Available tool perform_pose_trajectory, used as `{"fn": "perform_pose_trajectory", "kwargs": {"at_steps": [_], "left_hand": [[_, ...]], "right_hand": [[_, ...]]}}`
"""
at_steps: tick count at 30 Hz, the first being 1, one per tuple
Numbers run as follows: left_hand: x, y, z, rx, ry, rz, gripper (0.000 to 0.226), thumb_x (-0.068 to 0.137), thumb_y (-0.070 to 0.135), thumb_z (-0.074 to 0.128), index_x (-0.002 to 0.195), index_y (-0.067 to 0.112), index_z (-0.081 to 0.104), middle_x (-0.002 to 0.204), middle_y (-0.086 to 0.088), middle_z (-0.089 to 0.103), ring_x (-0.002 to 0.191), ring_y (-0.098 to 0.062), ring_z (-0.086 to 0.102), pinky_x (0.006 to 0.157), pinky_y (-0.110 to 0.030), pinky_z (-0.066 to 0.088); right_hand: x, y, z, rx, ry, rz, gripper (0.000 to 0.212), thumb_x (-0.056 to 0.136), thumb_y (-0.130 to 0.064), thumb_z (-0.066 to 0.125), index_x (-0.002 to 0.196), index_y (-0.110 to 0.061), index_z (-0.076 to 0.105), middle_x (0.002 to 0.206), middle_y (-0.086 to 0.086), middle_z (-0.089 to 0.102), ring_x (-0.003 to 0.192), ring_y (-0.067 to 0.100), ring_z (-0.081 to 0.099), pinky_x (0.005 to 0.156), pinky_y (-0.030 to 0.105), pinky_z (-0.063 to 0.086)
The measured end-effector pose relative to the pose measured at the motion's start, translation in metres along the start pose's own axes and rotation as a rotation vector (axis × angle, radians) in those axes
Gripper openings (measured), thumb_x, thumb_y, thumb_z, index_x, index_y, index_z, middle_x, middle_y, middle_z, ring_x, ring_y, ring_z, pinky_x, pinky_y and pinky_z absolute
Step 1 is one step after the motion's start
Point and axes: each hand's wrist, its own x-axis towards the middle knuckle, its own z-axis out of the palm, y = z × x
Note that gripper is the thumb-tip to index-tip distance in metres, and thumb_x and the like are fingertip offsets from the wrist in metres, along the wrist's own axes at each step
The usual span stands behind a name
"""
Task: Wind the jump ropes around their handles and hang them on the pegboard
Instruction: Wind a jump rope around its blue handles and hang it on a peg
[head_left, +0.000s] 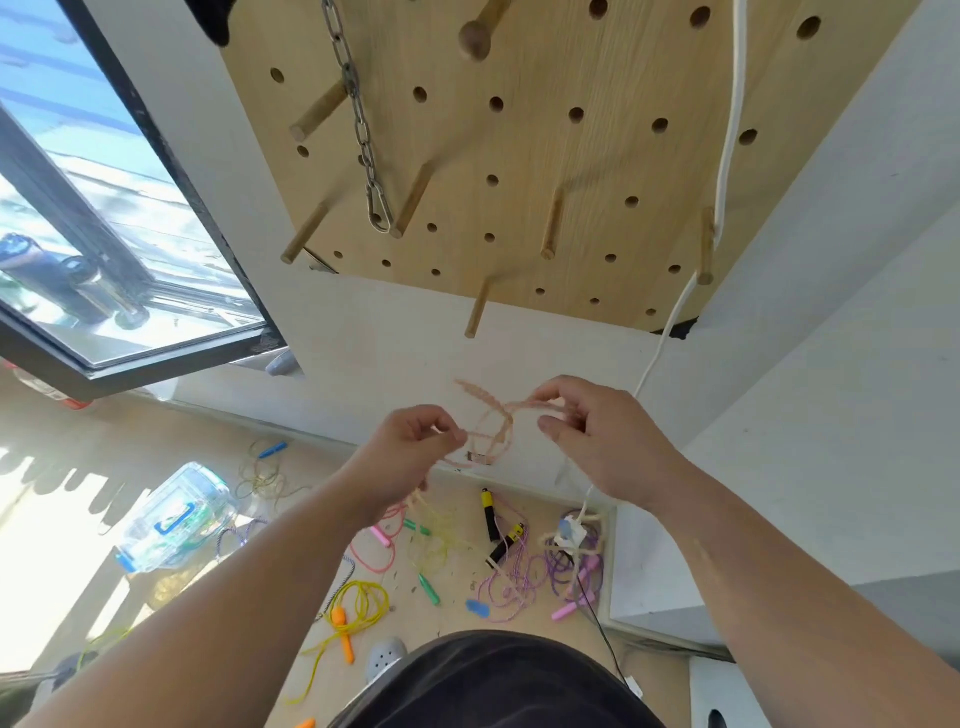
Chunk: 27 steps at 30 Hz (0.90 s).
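Pale-pink rope (491, 431) pinched between left hand (415, 441) and right hand (597, 436), below pegboard (519, 156).

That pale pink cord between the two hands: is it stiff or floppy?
Probably floppy: the pale pink cord curls into a loose loop and sags between the left hand and right hand. It looks thin and light, pinched by fingertips alone. Its braided look suggests it may not be slippery.

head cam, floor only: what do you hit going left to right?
Clear plastic container → orange-handled yellow jump rope → green-handled rope → black-and-yellow-handled rope → pink-handled purple rope.
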Motion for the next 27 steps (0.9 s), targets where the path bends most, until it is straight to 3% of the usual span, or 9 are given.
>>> {"fn": "perform_pose_trajectory", "kwargs": {"at_steps": [4, 9, 12, 15, 17, 20, 22, 24, 27], "left_hand": [[-0.001, 0.002, -0.015, 0.070, 0.106, 0.003, 0.040, 0.093, 0.023, 0.072, 0.060, 0.019, 0.050, 0.059, -0.001, 0.031, 0.052, -0.015, 0.028, 0.054, -0.029, 0.029], [-0.006, 0.003, -0.028, 0.403, 0.294, 0.084, 0.059, 0.078, 0.028, 0.086, 0.062, 0.018, 0.031, 0.058, 0.006, 0.024, 0.052, -0.011, 0.021, 0.052, -0.029, 0.021], [-0.006, 0.003, -0.035, 0.412, 0.284, 0.054, 0.055, 0.084, 0.028, 0.081, 0.062, 0.016, 0.032, 0.056, 0.005, 0.024, 0.046, -0.010, 0.022, 0.050, -0.028, 0.023], [-0.005, 0.000, -0.033, 0.313, 0.186, -0.049, 0.047, 0.094, 0.028, 0.072, 0.065, 0.013, 0.037, 0.059, -0.004, 0.027, 0.048, -0.015, 0.030, 0.050, -0.025, 0.029], [-0.004, -0.001, -0.031, 0.449, 0.224, -0.084, 0.049, 0.096, 0.035, 0.068, 0.064, 0.012, 0.037, 0.058, -0.003, 0.033, 0.050, -0.016, 0.033, 0.049, -0.025, 0.028], [-0.005, -0.001, -0.034, 0.941, 0.375, -0.089, 0.049, 0.098, 0.054, 0.054, 0.066, 0.018, 0.043, 0.063, 0.001, 0.050, 0.061, -0.020, 0.050, 0.055, -0.028, 0.034], [-0.007, -0.002, -0.037, 1.102, 0.414, -0.094, 0.045, 0.100, 0.059, 0.043, 0.074, 0.022, 0.047, 0.071, 0.001, 0.054, 0.073, -0.025, 0.056, 0.061, -0.030, 0.040], [-0.004, -0.003, -0.040, 0.992, 0.338, -0.100, 0.039, 0.103, 0.053, 0.041, 0.081, 0.024, 0.054, 0.072, 0.001, 0.056, 0.074, -0.026, 0.056, 0.062, -0.031, 0.042], [-0.002, -0.004, -0.035, 0.268, 0.229, -0.185, 0.037, 0.107, 0.043, 0.039, 0.094, 0.025, 0.068, 0.057, -0.001, 0.049, 0.052, -0.022, 0.042, 0.051, -0.028, 0.037]], "right_hand": [[0.008, 0.047, -0.007, -0.404, 0.072, 0.113, 0.019, 0.098, -0.025, 0.058, 0.115, -0.032, 0.063, 0.078, -0.011, 0.062, 0.074, 0.018, 0.060, 0.069, 0.033, 0.049], [0.003, 0.098, -0.008, -0.475, 0.160, 0.262, 0.013, 0.097, -0.022, 0.060, 0.103, -0.027, 0.070, 0.088, -0.003, 0.071, 0.095, 0.026, 0.060, 0.075, 0.035, 0.050], [-0.002, 0.117, -0.008, -0.368, 0.213, 0.351, 0.016, 0.100, -0.023, 0.056, 0.100, -0.020, 0.071, 0.088, 0.000, 0.072, 0.090, 0.028, 0.064, 0.075, 0.036, 0.052], [0.002, 0.104, -0.008, 0.313, 0.287, 0.461, 0.019, 0.104, -0.017, 0.051, 0.103, -0.014, 0.070, 0.093, 0.007, 0.073, 0.073, 0.024, 0.066, 0.069, 0.034, 0.054], [0.005, 0.090, -0.011, 0.658, 0.476, 0.492, 0.017, 0.103, -0.012, 0.052, 0.103, -0.014, 0.068, 0.087, 0.010, 0.069, 0.059, 0.019, 0.061, 0.059, 0.028, 0.053], [0.010, 0.096, -0.019, 0.457, 0.745, 0.459, 0.010, 0.098, -0.020, 0.061, 0.091, -0.023, 0.068, 0.078, 0.001, 0.062, 0.067, 0.015, 0.060, 0.065, 0.030, 0.049], [0.009, 0.103, -0.023, 0.172, 0.715, 0.480, 0.019, 0.097, -0.043, 0.059, 0.088, -0.029, 0.068, 0.085, 0.000, 0.065, 0.085, 0.025, 0.063, 0.079, 0.038, 0.051], [0.009, 0.104, -0.026, 0.183, 0.636, 0.465, 0.027, 0.099, -0.046, 0.052, 0.090, -0.028, 0.069, 0.096, 0.005, 0.068, 0.088, 0.022, 0.064, 0.085, 0.039, 0.051], [0.011, 0.086, -0.025, 0.726, 0.497, 0.470, 0.035, 0.106, -0.042, 0.048, 0.092, -0.015, 0.066, 0.070, 0.004, 0.057, 0.061, 0.018, 0.058, 0.074, 0.038, 0.055]]}}
